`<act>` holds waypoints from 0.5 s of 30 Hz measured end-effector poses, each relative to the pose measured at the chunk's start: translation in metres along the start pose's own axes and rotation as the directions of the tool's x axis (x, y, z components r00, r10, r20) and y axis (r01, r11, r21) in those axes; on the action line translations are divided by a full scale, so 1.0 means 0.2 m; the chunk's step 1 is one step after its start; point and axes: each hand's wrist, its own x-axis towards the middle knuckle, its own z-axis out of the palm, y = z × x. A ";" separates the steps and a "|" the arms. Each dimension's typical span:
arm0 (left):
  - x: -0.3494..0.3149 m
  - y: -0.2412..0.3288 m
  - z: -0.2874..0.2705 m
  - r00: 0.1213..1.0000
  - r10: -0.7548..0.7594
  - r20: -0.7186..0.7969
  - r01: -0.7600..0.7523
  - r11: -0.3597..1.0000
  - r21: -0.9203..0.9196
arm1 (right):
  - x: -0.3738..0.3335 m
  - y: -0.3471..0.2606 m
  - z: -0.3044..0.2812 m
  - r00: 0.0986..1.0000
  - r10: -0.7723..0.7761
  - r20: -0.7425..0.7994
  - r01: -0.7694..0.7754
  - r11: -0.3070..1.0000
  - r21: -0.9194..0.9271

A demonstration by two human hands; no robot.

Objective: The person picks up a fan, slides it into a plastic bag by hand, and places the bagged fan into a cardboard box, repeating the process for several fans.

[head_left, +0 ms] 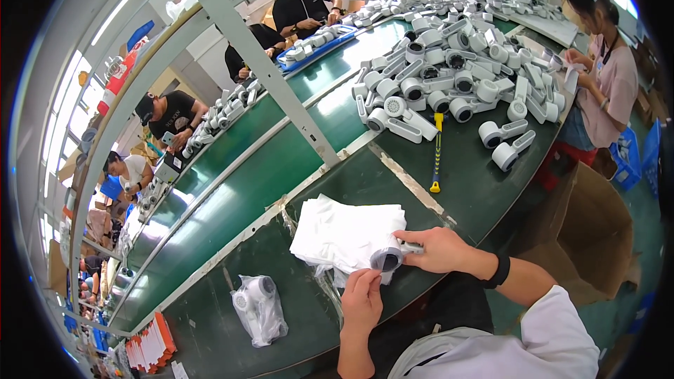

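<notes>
My right hand (439, 249) grips a grey-and-white handheld device (386, 260) by its handle. The device's round head, with a dark opening, points toward my left hand. My left hand (363, 298) has its fingertips pinched just below that head, at the thin edge of a plastic bag (384, 278); the fingers partly hide what they hold. Under and behind the device lies a stack of folded white plastic bags (344, 228) on the green table. To the left rests a bagged device (258, 309), wrapped in clear plastic.
A large heap of devices (456, 63) covers the far right of the table (316, 337). Near it lie a yellow-and-blue hammer (437, 154) and two loose devices (503, 142). A metal post (267, 74) rises ahead. An open cardboard box (583, 238) stands right; co-workers (607, 77) surround the tables.
</notes>
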 end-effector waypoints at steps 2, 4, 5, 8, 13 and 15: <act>0.00 0.02 0.02 1.000 0.009 -0.011 -0.008 1.000 0.011 | -0.01 -0.02 0.02 0.999 0.050 -0.014 -0.051 0.998 -0.030; 0.00 0.03 0.05 0.996 0.064 -0.061 -0.059 0.995 0.074 | -0.04 -0.04 0.04 0.998 -0.002 -0.069 -0.004 0.997 -0.080; 0.00 0.03 0.07 0.996 0.064 -0.060 -0.059 0.995 0.074 | -0.04 -0.04 0.04 0.991 -0.056 -0.121 0.040 0.990 -0.132; -0.01 0.02 0.10 0.997 0.065 -0.048 -0.061 0.995 0.081 | -0.05 -0.05 0.06 0.982 -0.071 -0.176 0.043 0.987 -0.157; 0.00 0.03 0.14 0.983 0.166 -0.072 -0.148 0.966 0.214 | -0.06 -0.02 0.11 0.981 -0.064 -0.182 0.040 0.990 -0.136; 0.05 0.09 0.14 0.976 0.121 -0.180 -0.077 0.969 0.233 | -0.07 -0.03 0.11 0.984 -0.062 -0.167 0.038 0.989 -0.144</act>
